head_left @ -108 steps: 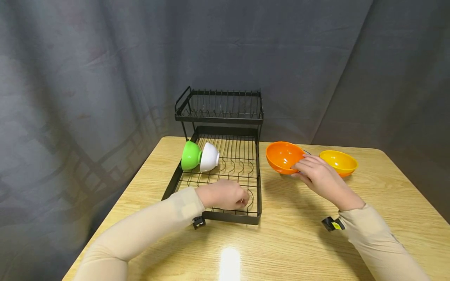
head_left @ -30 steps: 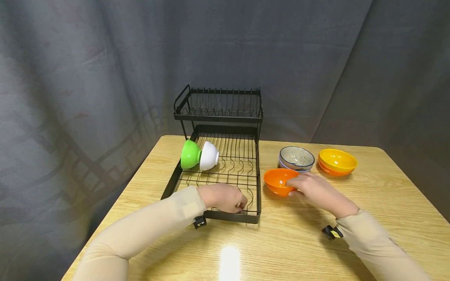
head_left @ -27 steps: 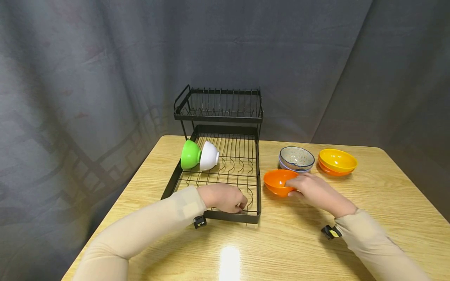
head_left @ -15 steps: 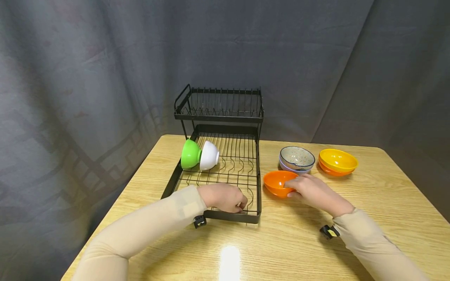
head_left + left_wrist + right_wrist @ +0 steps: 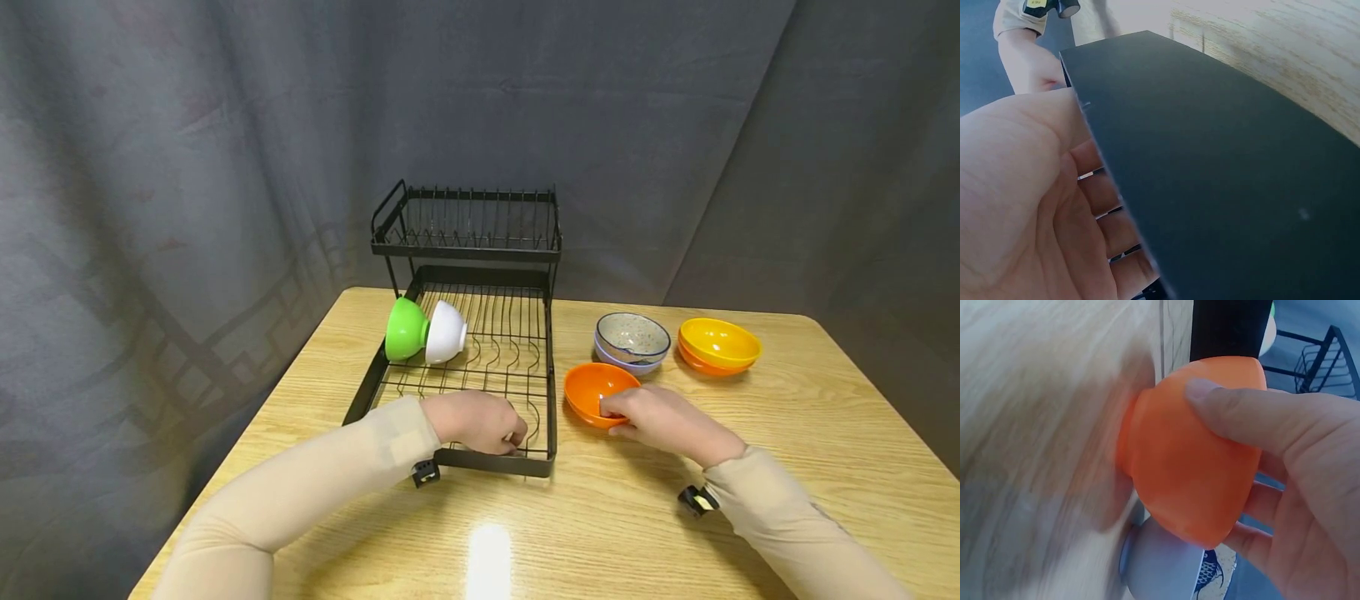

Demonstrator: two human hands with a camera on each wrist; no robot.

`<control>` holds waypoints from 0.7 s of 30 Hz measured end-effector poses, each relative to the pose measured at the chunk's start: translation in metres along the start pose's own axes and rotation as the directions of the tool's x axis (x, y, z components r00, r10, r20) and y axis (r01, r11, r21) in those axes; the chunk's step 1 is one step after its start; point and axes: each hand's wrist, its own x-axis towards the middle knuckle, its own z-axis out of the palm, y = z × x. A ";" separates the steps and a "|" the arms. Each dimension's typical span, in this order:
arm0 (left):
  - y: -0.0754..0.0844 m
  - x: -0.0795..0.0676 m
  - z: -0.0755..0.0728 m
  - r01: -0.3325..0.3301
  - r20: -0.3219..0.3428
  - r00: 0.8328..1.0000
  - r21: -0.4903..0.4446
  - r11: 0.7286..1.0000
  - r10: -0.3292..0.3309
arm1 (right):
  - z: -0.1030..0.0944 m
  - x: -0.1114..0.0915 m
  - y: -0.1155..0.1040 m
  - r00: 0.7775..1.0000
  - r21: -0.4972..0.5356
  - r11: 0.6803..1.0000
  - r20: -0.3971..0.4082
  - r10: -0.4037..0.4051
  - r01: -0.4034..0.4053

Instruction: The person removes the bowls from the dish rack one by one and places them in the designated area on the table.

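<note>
My right hand (image 5: 667, 418) pinches the near right rim of an orange bowl (image 5: 588, 385), thumb outside and fingers inside. In the right wrist view the orange bowl (image 5: 1191, 456) has its foot on or just above the table; I cannot tell which. My left hand (image 5: 480, 422) rests loosely curled at the front of the black dish rack (image 5: 495, 463). In the left wrist view, the fingers of the left hand (image 5: 1054, 181) pass behind the rack's front wall (image 5: 1197, 144), tips hidden. A green bowl (image 5: 406, 330) and a white bowl (image 5: 446, 333) stand on edge in the rack's left side.
Behind the orange bowl, a speckled bowl (image 5: 633, 335) sits in a lavender bowl (image 5: 630, 364). To its right a yellow bowl (image 5: 720, 340) is stacked on another orange bowl (image 5: 712, 367). The rack's upper tier (image 5: 468, 250) rises at the back, before a grey curtain (image 5: 637, 150).
My right hand has brought the orange bowl from over the speckled bowl down towards me, beside the rack, tilting it slightly just now. My left hand has stayed at the rack's front.
</note>
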 end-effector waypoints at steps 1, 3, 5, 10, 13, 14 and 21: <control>0.000 0.000 0.000 0.000 -0.001 1.000 0.001 1.000 0.000 | 0.001 0.000 0.000 1.000 0.002 1.000 0.014 0.006 -0.006; 0.000 0.000 0.000 -0.001 -0.003 1.000 0.003 1.000 0.001 | 0.003 0.001 -0.001 0.999 0.014 1.000 0.034 0.007 -0.007; 0.000 0.000 0.000 -0.002 -0.006 1.000 0.003 1.000 0.002 | 0.003 0.001 -0.001 0.999 0.022 1.000 0.050 0.011 -0.012; 0.000 0.000 0.000 -0.004 -0.009 1.000 0.005 1.000 0.004 | 0.004 0.001 -0.002 0.997 0.030 0.999 0.070 0.019 -0.021; 0.000 0.000 0.000 -0.005 -0.009 1.000 0.008 1.000 0.005 | 0.003 0.001 -0.002 0.997 0.032 0.999 0.075 0.020 -0.023; 0.000 0.000 0.000 -0.006 -0.010 1.000 0.007 1.000 0.006 | 0.004 0.002 -0.002 0.997 0.034 0.999 0.077 0.020 -0.022; 0.000 0.000 0.000 -0.014 -0.012 1.000 0.004 1.000 0.014 | -0.001 -0.001 0.000 0.999 0.112 0.993 0.038 0.038 -0.042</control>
